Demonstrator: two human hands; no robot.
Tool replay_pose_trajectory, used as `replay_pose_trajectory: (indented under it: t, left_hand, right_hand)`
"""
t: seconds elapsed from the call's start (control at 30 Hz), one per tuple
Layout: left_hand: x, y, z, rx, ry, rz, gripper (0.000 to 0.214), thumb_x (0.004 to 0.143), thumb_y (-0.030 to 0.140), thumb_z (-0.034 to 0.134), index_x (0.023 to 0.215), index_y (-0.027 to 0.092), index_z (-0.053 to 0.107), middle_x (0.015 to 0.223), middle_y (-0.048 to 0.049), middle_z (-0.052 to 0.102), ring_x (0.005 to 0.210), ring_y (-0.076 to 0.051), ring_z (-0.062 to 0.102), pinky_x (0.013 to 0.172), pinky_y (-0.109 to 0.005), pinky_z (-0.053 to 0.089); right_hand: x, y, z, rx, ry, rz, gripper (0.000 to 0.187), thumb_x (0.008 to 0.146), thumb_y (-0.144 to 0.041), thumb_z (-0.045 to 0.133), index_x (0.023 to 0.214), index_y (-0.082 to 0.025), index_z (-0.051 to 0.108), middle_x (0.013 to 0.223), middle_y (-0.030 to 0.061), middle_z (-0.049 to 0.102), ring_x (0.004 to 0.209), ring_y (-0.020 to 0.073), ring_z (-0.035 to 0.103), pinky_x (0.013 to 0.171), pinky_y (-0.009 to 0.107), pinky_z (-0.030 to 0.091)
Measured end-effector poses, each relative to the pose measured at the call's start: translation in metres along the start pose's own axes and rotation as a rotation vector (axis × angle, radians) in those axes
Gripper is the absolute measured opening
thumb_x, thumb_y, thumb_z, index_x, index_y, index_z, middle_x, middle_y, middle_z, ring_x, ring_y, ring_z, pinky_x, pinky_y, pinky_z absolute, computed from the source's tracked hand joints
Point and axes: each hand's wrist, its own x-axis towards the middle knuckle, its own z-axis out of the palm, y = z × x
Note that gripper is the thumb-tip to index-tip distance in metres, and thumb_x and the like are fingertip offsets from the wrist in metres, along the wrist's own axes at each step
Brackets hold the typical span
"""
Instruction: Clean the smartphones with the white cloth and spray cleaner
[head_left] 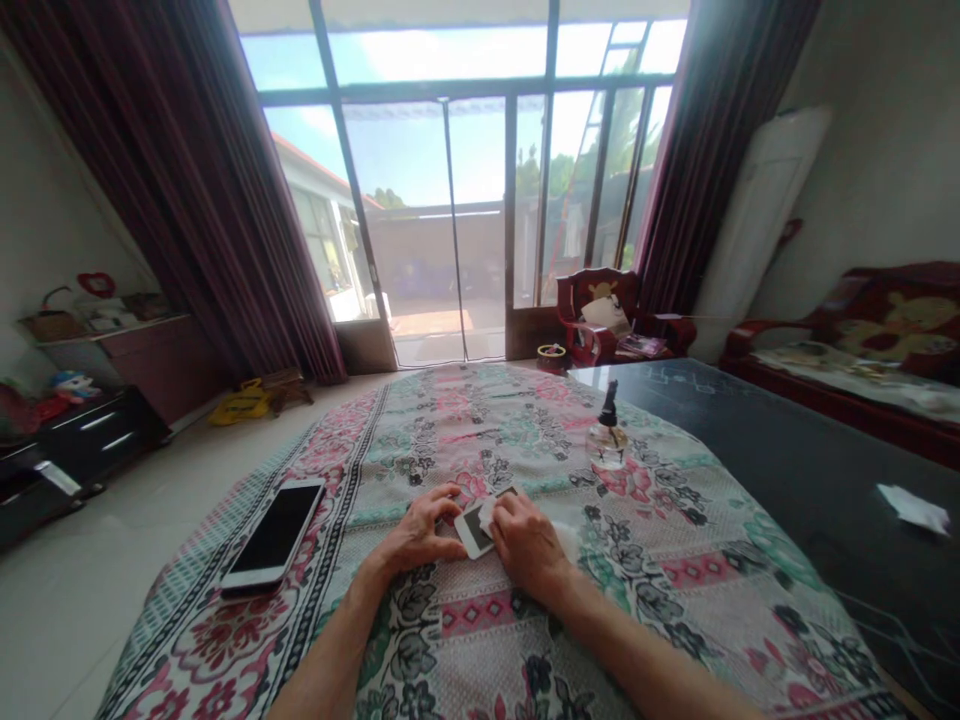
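A small white smartphone (473, 541) with a dark screen lies on the patterned tablecloth in front of me. My left hand (424, 528) grips its left end between thumb and fingers. Bunched in my right hand (527, 540) is a white tissue (486, 515), pressed on the phone's screen; part of the tissue spreads out beyond the hand. The right fingers cover much of the phone's far end. Farther off to the right stands a clear spray bottle (607, 444) with a black nozzle. To the left, a larger white smartphone (276, 535) rests with its dark screen up.
The floral tablecloth (480, 665) drapes over the table. Alongside it at right is a dark glossy table (795, 470) with a crumpled white paper (913, 509) on it. A red wooden armchair (592, 340) and glass doors (420, 250) are beyond.
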Motion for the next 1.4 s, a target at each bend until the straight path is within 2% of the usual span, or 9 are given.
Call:
replay_pose_trajectory:
  t: [0.13,0.23,0.37,0.53,0.67,0.77,0.97,1.07,1.4]
  left_hand:
    - [0.0,-0.011,0.004,0.03,0.005,0.016,0.039,0.061,0.025,0.08,0.098,0.02,0.066,0.139,-0.0085,0.048,0.128,-0.027,0.044,0.107,-0.036,0.034]
    - [0.0,-0.018,0.006,0.039,0.018,0.035,0.039,0.064,0.026,0.079,0.1,0.021,0.065,0.139,-0.008,0.048,0.128,-0.026,0.044,0.107,-0.036,0.034]
    - [0.0,-0.018,0.006,0.024,0.004,0.05,0.039,0.064,0.033,0.079,0.099,0.021,0.065,0.139,-0.0077,0.048,0.129,-0.027,0.043,0.107,-0.037,0.033]
    - [-0.001,-0.011,0.003,0.021,-0.013,0.012,0.042,0.063,0.033,0.081,0.1,0.021,0.065,0.14,-0.0079,0.047,0.13,-0.027,0.042,0.107,-0.036,0.032]
    - [0.0,-0.011,0.002,0.012,-0.008,0.021,0.042,0.064,0.036,0.08,0.1,0.022,0.065,0.139,-0.0077,0.048,0.127,-0.028,0.044,0.106,-0.037,0.033]
    - [0.0,-0.011,0.001,0.009,-0.001,0.04,0.04,0.064,0.037,0.08,0.099,0.022,0.066,0.138,-0.0077,0.049,0.126,-0.028,0.046,0.105,-0.037,0.035]
    - [-0.001,-0.013,0.002,-0.009,-0.001,0.052,0.038,0.067,0.04,0.078,0.099,0.023,0.067,0.138,-0.0069,0.049,0.127,-0.027,0.044,0.107,-0.036,0.033]
    - [-0.001,-0.014,0.002,-0.002,-0.003,0.058,0.038,0.069,0.039,0.076,0.102,0.023,0.066,0.139,-0.0074,0.048,0.129,-0.026,0.043,0.109,-0.036,0.032]
    - [0.001,-0.017,0.002,-0.011,-0.004,0.086,0.036,0.069,0.034,0.078,0.1,0.021,0.066,0.139,-0.0087,0.048,0.128,-0.025,0.044,0.107,-0.036,0.034]
  right_hand:
    - [-0.007,-0.019,0.004,0.04,-0.045,-0.115,0.016,0.09,-0.017,0.048,0.086,-0.017,0.063,0.095,0.0066,0.061,0.091,0.0187,0.052,0.082,0.029,0.039]
    - [-0.006,-0.02,0.002,0.06,-0.05,-0.136,0.015,0.089,-0.018,0.048,0.085,-0.017,0.063,0.095,0.0062,0.061,0.091,0.0185,0.052,0.081,0.028,0.039]
    - [0.001,-0.004,-0.006,0.051,-0.029,-0.026,0.012,0.087,-0.017,0.051,0.083,-0.017,0.062,0.095,0.0058,0.061,0.091,0.0177,0.053,0.081,0.026,0.038]
    - [0.009,0.021,-0.012,-0.04,-0.011,0.163,0.013,0.088,-0.018,0.049,0.082,-0.016,0.061,0.092,0.0066,0.06,0.088,0.0174,0.055,0.078,0.025,0.038]
    - [0.01,0.03,-0.013,-0.099,-0.018,0.217,0.015,0.089,-0.018,0.047,0.082,-0.016,0.061,0.093,0.0078,0.06,0.089,0.0179,0.055,0.078,0.025,0.038]
    - [0.005,0.022,-0.011,-0.104,-0.005,0.195,0.014,0.087,-0.016,0.047,0.084,-0.016,0.06,0.095,0.0085,0.06,0.089,0.0195,0.054,0.078,0.027,0.038]
    - [-0.012,-0.017,-0.003,0.008,-0.027,0.011,0.012,0.081,-0.012,0.05,0.084,-0.017,0.06,0.095,0.0075,0.06,0.089,0.0197,0.052,0.078,0.027,0.039]
    - [-0.015,-0.024,-0.001,0.037,-0.04,-0.025,0.012,0.08,-0.01,0.05,0.083,-0.017,0.06,0.096,0.0071,0.06,0.089,0.0189,0.052,0.079,0.027,0.038]
    - [0.004,0.026,-0.016,-0.081,-0.013,0.266,0.01,0.084,-0.016,0.049,0.08,-0.017,0.058,0.093,0.0074,0.058,0.087,0.018,0.055,0.074,0.026,0.039]
